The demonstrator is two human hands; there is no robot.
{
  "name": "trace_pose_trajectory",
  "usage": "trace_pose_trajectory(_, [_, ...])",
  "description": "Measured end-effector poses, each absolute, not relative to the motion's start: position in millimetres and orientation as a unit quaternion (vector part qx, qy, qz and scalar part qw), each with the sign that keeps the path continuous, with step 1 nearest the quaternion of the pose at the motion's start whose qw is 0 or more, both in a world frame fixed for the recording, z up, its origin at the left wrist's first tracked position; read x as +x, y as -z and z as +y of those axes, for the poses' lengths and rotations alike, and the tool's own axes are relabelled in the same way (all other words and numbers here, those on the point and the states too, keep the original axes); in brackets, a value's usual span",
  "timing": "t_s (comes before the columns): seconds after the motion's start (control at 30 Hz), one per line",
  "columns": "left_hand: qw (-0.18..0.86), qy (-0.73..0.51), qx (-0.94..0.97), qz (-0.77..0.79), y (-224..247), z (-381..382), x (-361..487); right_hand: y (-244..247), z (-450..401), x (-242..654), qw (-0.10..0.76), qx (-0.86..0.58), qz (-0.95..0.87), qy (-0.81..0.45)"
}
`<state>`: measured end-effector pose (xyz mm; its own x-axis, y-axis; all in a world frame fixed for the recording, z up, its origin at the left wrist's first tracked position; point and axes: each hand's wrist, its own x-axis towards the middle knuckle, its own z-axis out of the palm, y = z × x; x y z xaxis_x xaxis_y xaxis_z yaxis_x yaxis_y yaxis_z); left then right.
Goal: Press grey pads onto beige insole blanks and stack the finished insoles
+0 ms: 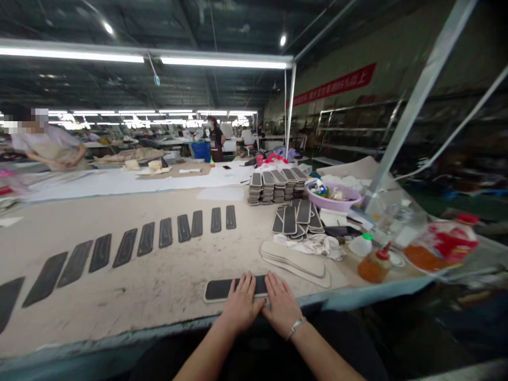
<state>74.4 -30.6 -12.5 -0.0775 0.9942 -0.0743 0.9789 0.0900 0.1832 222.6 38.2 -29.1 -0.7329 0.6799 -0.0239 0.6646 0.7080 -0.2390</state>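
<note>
Close to the table's front edge lies a long flat panel [219,290], dark grey on top with a pale border. My left hand [243,301] rests flat on its middle, fingers stretched out. Beside it, my right hand [281,301] presses on the panel's right end with straight fingers; a bracelet is on that wrist. The thumbs are close together at the panel's near edge. Both palms hide part of the panel. Just beyond my right hand are several overlapping pale panels [293,259] with rounded ends.
A row of dark strips [146,239] runs leftward across the table [159,296]. Stacked panels [266,193] and a loose pile [290,219] stand at right, near a purple basin [333,202], a white cloth [313,245] and a bottle of amber liquid [373,266]. A person [50,143] works across the table.
</note>
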Motion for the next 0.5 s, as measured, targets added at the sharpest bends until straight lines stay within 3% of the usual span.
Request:
trace_pose_trajectory(0.23, [0.034, -0.009, 0.656, 0.753, 19.0, -91.4, -10.2, 33.8, 39.0, 220.6, 0.034, -0.370, -0.924, -0.090])
trace_pose_trajectory(0.5, [0.008, -0.032, 0.650, 0.759, 26.5, -95.5, -14.0, 17.2, 46.4, 220.7, 0.016, -0.360, -0.926, -0.117])
